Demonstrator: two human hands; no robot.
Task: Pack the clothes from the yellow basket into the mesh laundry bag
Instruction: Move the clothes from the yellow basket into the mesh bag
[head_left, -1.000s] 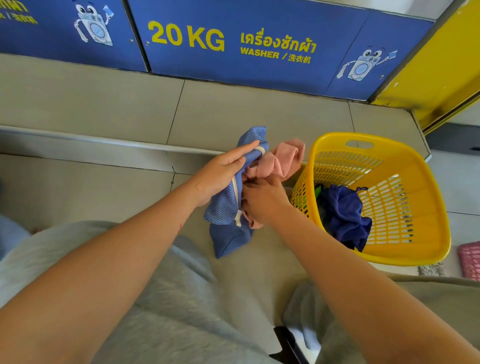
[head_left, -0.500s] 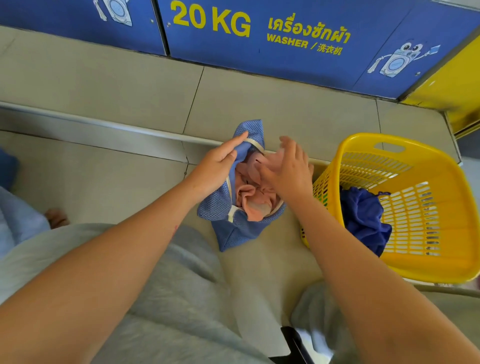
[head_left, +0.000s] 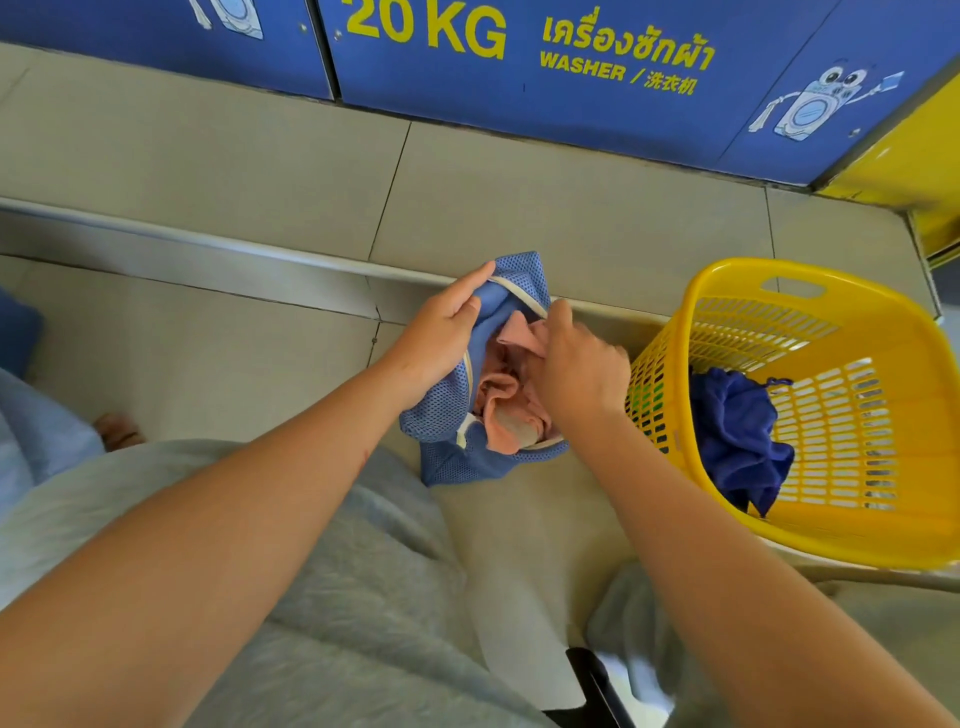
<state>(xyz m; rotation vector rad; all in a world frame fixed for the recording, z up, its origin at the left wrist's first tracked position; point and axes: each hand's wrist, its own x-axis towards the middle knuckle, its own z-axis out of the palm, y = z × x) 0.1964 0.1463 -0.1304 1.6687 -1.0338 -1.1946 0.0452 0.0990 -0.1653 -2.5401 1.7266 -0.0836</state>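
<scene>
Pink garment now sits almost wholly inside the mesh laundry bag; one second ago it hung outside. Right hand pinches its last fold; left hand grips the rim. Yellow basket at 3 o'clock keeps a blue garment: packing unfinished

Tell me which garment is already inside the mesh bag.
The pink garment, inside the blue mesh bag; the dark blue garment lies in the yellow basket.
</scene>
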